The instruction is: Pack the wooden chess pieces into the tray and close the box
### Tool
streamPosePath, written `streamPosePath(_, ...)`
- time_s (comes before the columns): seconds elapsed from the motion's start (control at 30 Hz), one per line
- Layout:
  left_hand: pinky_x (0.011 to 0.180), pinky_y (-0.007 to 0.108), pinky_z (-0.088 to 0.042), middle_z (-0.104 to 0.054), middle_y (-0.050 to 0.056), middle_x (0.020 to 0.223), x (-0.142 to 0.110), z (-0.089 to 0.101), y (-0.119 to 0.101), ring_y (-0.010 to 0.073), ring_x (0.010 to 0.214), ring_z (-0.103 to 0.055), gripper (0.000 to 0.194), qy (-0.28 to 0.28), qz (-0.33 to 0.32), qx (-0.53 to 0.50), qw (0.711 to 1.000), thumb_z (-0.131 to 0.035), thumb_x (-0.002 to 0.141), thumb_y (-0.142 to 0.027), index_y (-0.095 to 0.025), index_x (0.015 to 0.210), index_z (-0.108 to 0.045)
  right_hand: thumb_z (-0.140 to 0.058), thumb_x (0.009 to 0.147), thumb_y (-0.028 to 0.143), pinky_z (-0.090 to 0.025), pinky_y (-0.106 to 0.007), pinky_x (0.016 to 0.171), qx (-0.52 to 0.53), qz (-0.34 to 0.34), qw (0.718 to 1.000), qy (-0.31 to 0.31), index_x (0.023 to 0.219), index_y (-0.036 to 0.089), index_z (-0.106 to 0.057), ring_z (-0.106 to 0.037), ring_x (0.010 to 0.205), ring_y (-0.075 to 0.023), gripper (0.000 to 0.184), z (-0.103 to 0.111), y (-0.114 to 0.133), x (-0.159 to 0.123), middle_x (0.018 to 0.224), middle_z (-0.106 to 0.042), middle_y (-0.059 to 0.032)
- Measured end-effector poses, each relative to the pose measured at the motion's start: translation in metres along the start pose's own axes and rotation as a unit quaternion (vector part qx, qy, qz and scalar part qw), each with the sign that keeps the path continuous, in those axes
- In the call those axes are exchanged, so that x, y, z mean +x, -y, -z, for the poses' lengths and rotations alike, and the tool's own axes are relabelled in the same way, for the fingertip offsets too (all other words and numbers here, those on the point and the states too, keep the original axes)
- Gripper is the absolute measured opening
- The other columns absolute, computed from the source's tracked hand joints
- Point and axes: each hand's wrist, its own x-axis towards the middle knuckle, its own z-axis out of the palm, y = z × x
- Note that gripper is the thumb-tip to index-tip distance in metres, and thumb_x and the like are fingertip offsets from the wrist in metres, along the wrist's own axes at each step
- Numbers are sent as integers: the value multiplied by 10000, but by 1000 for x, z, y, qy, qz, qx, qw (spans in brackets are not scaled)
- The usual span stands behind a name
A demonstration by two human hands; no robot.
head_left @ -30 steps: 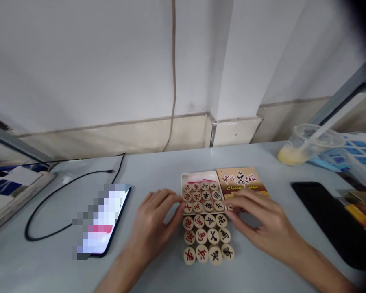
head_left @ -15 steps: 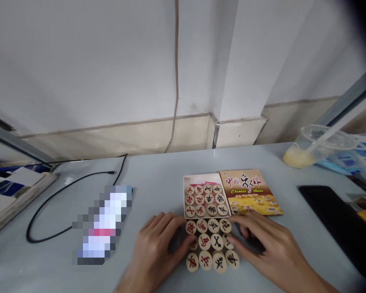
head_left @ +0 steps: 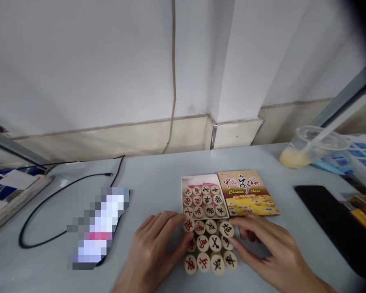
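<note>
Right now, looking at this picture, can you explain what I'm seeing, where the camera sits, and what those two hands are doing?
There is no machine here: a person wears a camera on the head, looking forward and down at their own bare hands over a grey table. The left hand and the right hand press in from either side on a block of round wooden chess pieces lying loose on the table. Neither hand has lifted anything. Just beyond is an open box with more pieces, and beside it its printed lid. Further off are a phone with a black cable on the left, a plastic cup and a dark tablet on the right.
</note>
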Motion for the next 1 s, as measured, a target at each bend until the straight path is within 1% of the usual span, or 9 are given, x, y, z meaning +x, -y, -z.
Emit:
streamPosePath(0.17,726,326,-549,-719,35,1045,43,5,-2,178,861,-689,223,-13,-22,-3,1000,-671,945,-264,-232,1163,-640,-675,898,179,-532,-262,673,-2,20,999,-37,1145,231,-625,-625,739,-110,258,2,-1,38,860,-650,6)
streamPosePath(0.23,706,307,-547,-714,35,1027,60,3,1,171,839,-684,195,-15,-14,-22,1000,-661,952,-290,-229,1137,-650,-678,904,208,-536,-264,697,-18,30,998,-56,1118,228,-633,-640,770,-113,220,0,-4,59,906,-676,-1)
streamPosePath(0.33,688,283,-541,-695,31,995,75,-6,7,154,814,-669,174,-17,9,-59,998,-634,970,-302,-221,1123,-649,-650,929,231,-519,-245,637,-19,33,998,-54,1129,231,-629,-612,693,-89,201,-4,-12,79,916,-680,6)
streamPosePath(0.43,782,310,-556,-678,53,1051,76,-16,15,173,907,-661,183,-31,25,-75,996,-621,976,-291,-217,1141,-649,-631,945,241,-526,-247,651,-29,26,998,-42,1138,226,-629,-609,687,-85,194,-8,-19,83,954,-686,-3)
streamPosePath(0.5,872,365,-555,-663,78,1141,71,-22,22,211,1030,-641,206,-44,25,-56,997,-626,971,-282,-227,1167,-653,-634,942,246,-541,-260,704,-59,30,997,-41,1114,216,-642,-643,764,-104,175,-9,-21,81,978,-695,-17)
streamPosePath(0.6,933,440,-543,-628,92,1249,66,-27,32,256,1141,-600,234,-46,40,-13,998,-631,963,-274,-248,1195,-649,-624,945,238,-546,-304,797,-119,40,992,-28,1087,206,-663,-665,908,-154,151,-7,-24,78,1011,-709,-38)
streamPosePath(0.67,971,466,-529,-598,89,1305,65,-29,37,265,1185,-579,238,-41,62,-4,997,-633,960,-261,-256,1197,-646,-612,954,242,-535,-333,814,-138,31,990,-15,1098,201,-666,-655,919,-173,159,-4,-25,78,1023,-709,-47)
streamPosePath(0.83,1008,467,-518,-565,75,1345,69,-32,44,258,1216,-572,240,-25,114,-26,993,-629,963,-269,-274,1202,-649,-595,973,276,-510,-358,826,-151,9,988,-2,1138,208,-669,-620,908,-187,194,-1,-35,82,1048,-697,-55)
streamPosePath(1.0,980,492,-529,-589,80,1312,71,-37,45,272,1184,-584,216,-18,123,-22,992,-638,959,-281,-267,1173,-667,-562,990,264,-483,-360,831,-189,-7,982,14,1125,217,-670,-595,937,-194,179,-6,-37,86,1051,-684,-49)
